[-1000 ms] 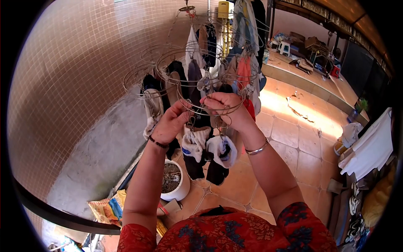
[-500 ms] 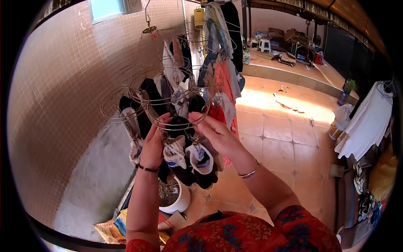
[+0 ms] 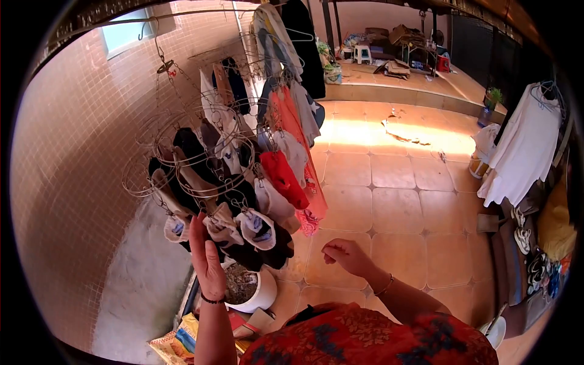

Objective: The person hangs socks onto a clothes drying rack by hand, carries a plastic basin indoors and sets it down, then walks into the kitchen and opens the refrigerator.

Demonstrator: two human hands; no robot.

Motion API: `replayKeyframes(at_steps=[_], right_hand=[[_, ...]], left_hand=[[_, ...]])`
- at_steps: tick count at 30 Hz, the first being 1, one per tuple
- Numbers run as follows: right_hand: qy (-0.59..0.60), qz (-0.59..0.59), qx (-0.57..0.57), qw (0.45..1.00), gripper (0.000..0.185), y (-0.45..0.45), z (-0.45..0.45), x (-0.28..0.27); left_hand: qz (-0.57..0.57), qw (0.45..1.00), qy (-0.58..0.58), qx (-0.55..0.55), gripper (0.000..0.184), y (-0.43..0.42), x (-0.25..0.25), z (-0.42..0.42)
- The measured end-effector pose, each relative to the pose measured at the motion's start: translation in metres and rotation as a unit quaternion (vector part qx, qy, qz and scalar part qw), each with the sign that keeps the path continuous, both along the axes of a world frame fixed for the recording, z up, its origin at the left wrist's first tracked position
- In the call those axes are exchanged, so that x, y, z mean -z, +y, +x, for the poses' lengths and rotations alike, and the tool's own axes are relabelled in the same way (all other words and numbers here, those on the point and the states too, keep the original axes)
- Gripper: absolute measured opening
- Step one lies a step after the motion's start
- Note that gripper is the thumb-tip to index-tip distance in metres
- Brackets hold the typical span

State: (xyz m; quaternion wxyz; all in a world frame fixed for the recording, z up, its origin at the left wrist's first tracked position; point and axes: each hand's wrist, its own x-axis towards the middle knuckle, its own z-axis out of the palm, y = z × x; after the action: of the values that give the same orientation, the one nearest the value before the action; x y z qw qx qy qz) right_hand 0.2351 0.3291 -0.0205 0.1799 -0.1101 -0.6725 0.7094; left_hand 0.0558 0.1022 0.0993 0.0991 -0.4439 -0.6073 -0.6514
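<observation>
A round metal clip hanger (image 3: 201,191) with several wire rings hangs tilted, and several socks are clipped around it. At its near edge hang a white-cuffed dark sock (image 3: 258,230) and a grey-and-white sock (image 3: 224,226). My left hand (image 3: 208,261) is raised beside them, fingers stretched upward and the tips at the lower ring; whether they touch it I cannot tell. It grips nothing. My right hand (image 3: 348,255) is off to the right of the socks, away from everything, with its fingers curled in and nothing visible in them.
Behind the socks hang a red cloth (image 3: 283,179) and other laundry. A tiled wall (image 3: 79,121) is at left. Below stands a white plant pot (image 3: 263,295). White garments (image 3: 524,146) hang at right above shoes (image 3: 521,234). Farther back is a raised step (image 3: 389,91).
My right hand has left the hanger and moved down and right, its fingers curling. My left hand has lowered and opened off the ring. The hanger now tilts and sits farther left in view.
</observation>
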Motion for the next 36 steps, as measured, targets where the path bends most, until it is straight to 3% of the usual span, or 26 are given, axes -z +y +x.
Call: replayKeyframes(at_steps=[3, 8, 9, 11, 12, 14, 15, 17, 20, 22, 28, 31, 33, 34, 36], right_hand=[[-0.039, -0.004, -0.001, 0.999, 0.02, 0.008, 0.025, 0.011], [-0.044, -0.003, -0.007, 0.999, 0.02, 0.024, 0.058, 0.018], [-0.059, -0.01, -0.025, 0.998, 0.02, 0.027, 0.063, 0.018], [-0.063, 0.008, -0.031, 0.998, 0.019, 0.023, 0.065, 0.02], [-0.056, -0.019, -0.036, 0.998, 0.019, 0.02, 0.064, 0.024], [-0.073, -0.019, -0.09, 0.993, 0.019, 0.012, 0.061, 0.031], [-0.077, -0.018, -0.097, 0.992, 0.02, 0.007, 0.059, 0.035], [-0.099, -0.013, -0.159, 0.982, 0.021, -0.01, 0.054, 0.041], [-0.102, -0.016, -0.224, 0.969, 0.022, -0.037, 0.047, 0.049], [-0.122, -0.016, -0.266, 0.956, 0.022, -0.056, 0.047, 0.053], [-0.199, 0.017, -0.348, 0.916, 0.027, -0.095, 0.057, 0.074], [-0.247, 0.058, -0.372, 0.893, 0.027, -0.112, 0.064, 0.082], [-0.27, 0.074, -0.387, 0.879, 0.026, -0.125, 0.069, 0.09], [-0.296, 0.091, -0.396, 0.864, 0.025, -0.134, 0.072, 0.092], [-0.344, 0.119, -0.416, 0.833, 0.024, -0.151, 0.078, 0.099]], left_hand=[[0.019, 0.999, -0.027, -0.033, 0.053, -0.002, 0.022, 0.016], [-0.053, 0.987, -0.035, -0.146, 0.05, -0.018, 0.071, 0.056], [-0.04, 0.985, -0.06, -0.154, 0.047, -0.022, 0.083, 0.068], [-0.116, 0.97, -0.086, -0.198, 0.044, -0.038, 0.102, 0.092], [-0.11, 0.96, -0.159, -0.202, 0.04, -0.044, 0.114, 0.105], [-0.223, 0.93, -0.116, -0.267, 0.033, -0.057, 0.126, 0.131], [-0.226, 0.921, -0.165, -0.272, 0.028, -0.062, 0.135, 0.145], [-0.274, 0.912, -0.105, -0.288, 0.021, -0.078, 0.157, 0.167], [-0.302, 0.867, -0.217, -0.331, 0.018, -0.108, 0.21, 0.209], [-0.328, 0.787, -0.403, -0.331, 0.021, -0.134, 0.253, 0.241], [-0.424, 0.639, -0.531, -0.361, 0.033, -0.217, 0.377, 0.354], [-0.328, 0.505, -0.691, -0.4, 0.032, -0.255, 0.445, 0.425], [-0.199, 0.366, -0.804, -0.424, 0.026, -0.268, 0.466, 0.46], [-0.188, 0.337, -0.825, -0.414, 0.027, -0.281, 0.505, 0.487], [-0.061, 0.294, -0.854, -0.424, 0.031, -0.286, 0.527, 0.511]])
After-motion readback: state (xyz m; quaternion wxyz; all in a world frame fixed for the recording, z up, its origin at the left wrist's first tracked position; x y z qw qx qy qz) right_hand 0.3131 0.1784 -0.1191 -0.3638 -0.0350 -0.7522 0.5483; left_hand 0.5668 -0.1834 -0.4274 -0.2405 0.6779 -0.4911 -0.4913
